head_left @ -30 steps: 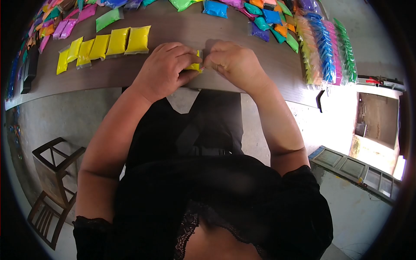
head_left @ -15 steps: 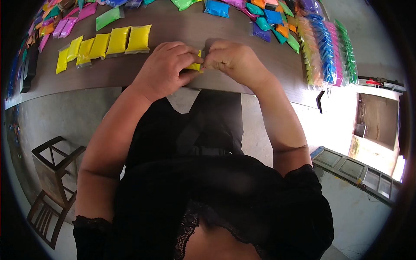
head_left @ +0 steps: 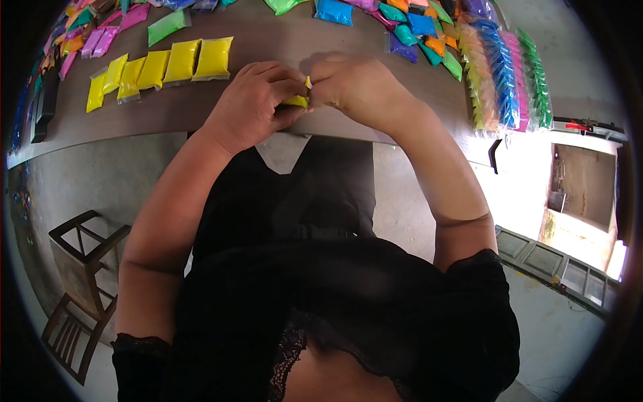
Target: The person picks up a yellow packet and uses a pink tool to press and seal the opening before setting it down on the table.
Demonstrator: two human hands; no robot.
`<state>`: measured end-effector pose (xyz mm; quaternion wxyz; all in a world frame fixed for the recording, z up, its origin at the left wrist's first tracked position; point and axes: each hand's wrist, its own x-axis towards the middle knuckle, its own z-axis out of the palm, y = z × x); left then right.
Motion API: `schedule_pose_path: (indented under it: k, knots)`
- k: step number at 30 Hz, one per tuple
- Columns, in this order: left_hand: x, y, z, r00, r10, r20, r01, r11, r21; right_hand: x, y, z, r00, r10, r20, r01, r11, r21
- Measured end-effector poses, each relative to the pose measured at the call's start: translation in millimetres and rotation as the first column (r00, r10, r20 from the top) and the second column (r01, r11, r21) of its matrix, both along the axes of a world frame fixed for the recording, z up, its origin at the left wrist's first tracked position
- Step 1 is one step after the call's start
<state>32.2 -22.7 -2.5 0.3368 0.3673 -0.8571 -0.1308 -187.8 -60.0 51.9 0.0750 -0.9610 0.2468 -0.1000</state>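
My left hand is closed around a small yellow packet in clear plastic, near the table's front edge. Most of that packet is hidden under the fingers. My right hand meets its right end with curled fingers, seemingly pinching the plastic there; the fingertips are partly out of sight. To the left of my hands, a row of several similar yellow packets lies on the brown table.
Loose coloured packets lie along the far side, among them a green one and a blue one. Long packed rows, including a blue row, stand at the right. A wooden chair is on the floor at left.
My right hand has turned slightly, its wrist and elbow shifting outward to the right. My left hand has barely moved and keeps hold of the yellow packet.
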Motion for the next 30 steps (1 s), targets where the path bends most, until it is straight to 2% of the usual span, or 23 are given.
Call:
schedule_pose_path:
  k: [6,9,11,12,15,21,23,24,26,30]
  knots:
    - [3.4,-2.6,-2.3,0.999,-0.039,-0.012,0.039,0.999,0.023,0.2,-4.1,0.6,0.999,0.039,-0.024,-0.039,0.999,-0.013]
    - [3.7,-1.4,-3.6,0.999,-0.029,-0.022,0.030,0.999,0.031,-7.3,-5.0,-10.2,0.999,-0.012,-0.040,0.015,0.997,0.078]
    - [3.4,-2.0,-4.5,1.000,-0.026,-0.012,0.026,0.999,0.028,-11.5,-0.2,-13.7,0.982,-0.140,0.128,0.094,0.945,0.314]
    - [2.8,-2.4,-5.3,1.000,-0.025,-0.002,0.025,0.999,0.023,-11.9,2.6,-14.0,0.982,-0.141,0.127,0.095,0.944,0.316]
    - [3.4,-3.4,-6.4,0.999,-0.032,-0.002,0.032,0.999,0.027,-11.4,10.4,-13.6,0.973,-0.201,0.116,0.160,0.943,0.293]
    - [4.1,-1.9,-1.9,1.000,-0.027,-0.004,0.027,0.999,0.045,-2.3,7.1,-3.0,0.989,-0.143,0.024,0.138,0.979,0.151]
    - [4.0,-1.6,-2.1,1.000,-0.022,-0.007,0.023,0.999,0.049,3.4,3.3,1.7,0.982,-0.126,-0.141,0.131,0.991,0.029]
    - [3.9,-1.7,-2.2,1.000,-0.018,-0.011,0.019,0.998,0.053,3.1,0.8,0.4,0.982,-0.125,-0.141,0.130,0.991,0.029]
    - [4.0,-2.3,-3.0,1.000,-0.018,-0.021,0.019,0.998,0.060,1.9,-3.8,-2.8,0.993,-0.007,-0.115,0.008,1.000,0.011]
    - [4.6,-3.9,0.3,0.998,-0.045,-0.034,0.048,0.994,0.097,1.3,-4.6,-2.5,0.997,0.027,-0.068,-0.025,0.999,0.021]
